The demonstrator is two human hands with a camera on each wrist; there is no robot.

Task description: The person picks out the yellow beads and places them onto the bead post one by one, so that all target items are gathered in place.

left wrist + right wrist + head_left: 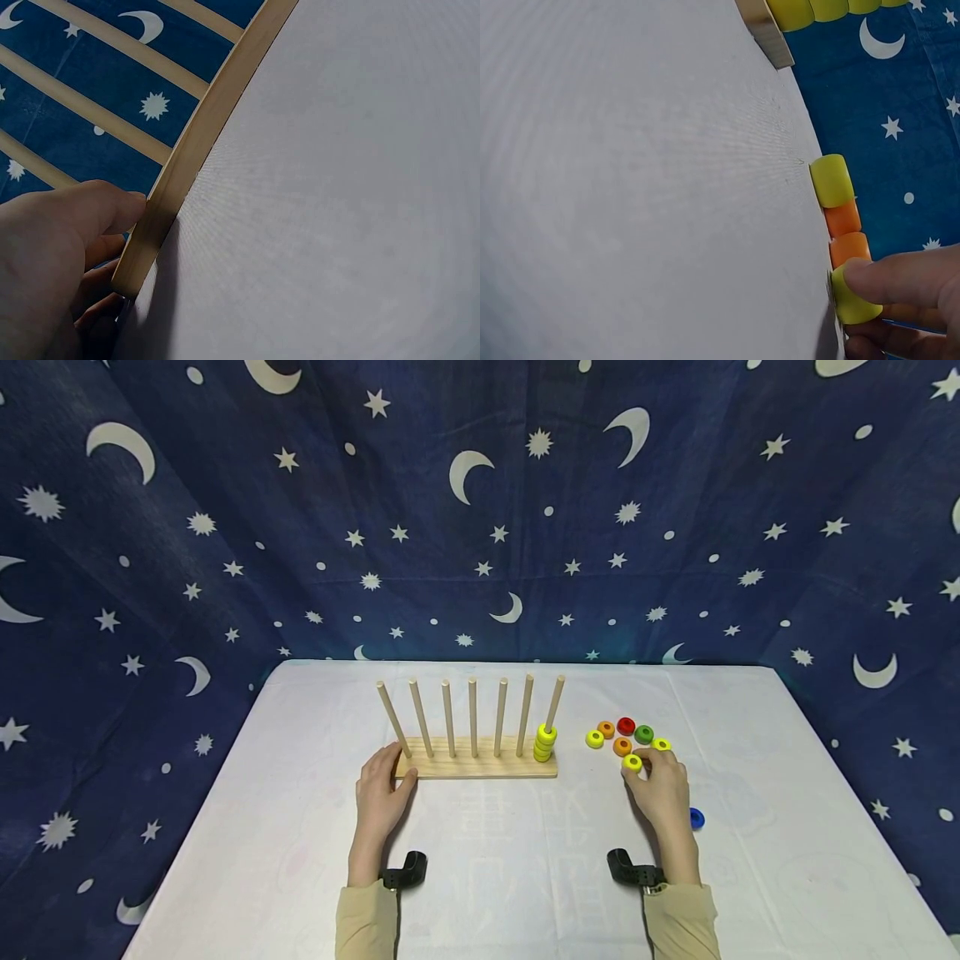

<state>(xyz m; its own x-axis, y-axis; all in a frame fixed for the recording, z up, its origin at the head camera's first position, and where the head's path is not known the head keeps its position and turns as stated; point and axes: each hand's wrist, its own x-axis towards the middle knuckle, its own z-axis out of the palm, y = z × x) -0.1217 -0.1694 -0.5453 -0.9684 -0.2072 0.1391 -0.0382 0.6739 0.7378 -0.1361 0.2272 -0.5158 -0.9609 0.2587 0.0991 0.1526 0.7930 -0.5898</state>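
Observation:
A wooden base (480, 767) with a row of several upright pegs stands on the table. Its rightmost peg (555, 703) carries a stack of yellow rings (544, 743). My left hand (381, 793) grips the left end of the base, thumb on the front edge; in the left wrist view the thumb (112, 206) presses against the wood. To the right, my right hand (662, 789) pinches a yellow ring (632, 763) between thumb and fingers. In the right wrist view, that ring (855, 296) is close by the tabletop, the thumb on its near side.
Loose rings lie right of the base: a yellow one (595, 739), two orange (606, 729), a red (626, 726), a green (644, 734) and another yellow (662, 744). A blue ring (697, 818) lies beside the right wrist. A star-patterned cloth (480, 527) hangs behind the white table (300, 860).

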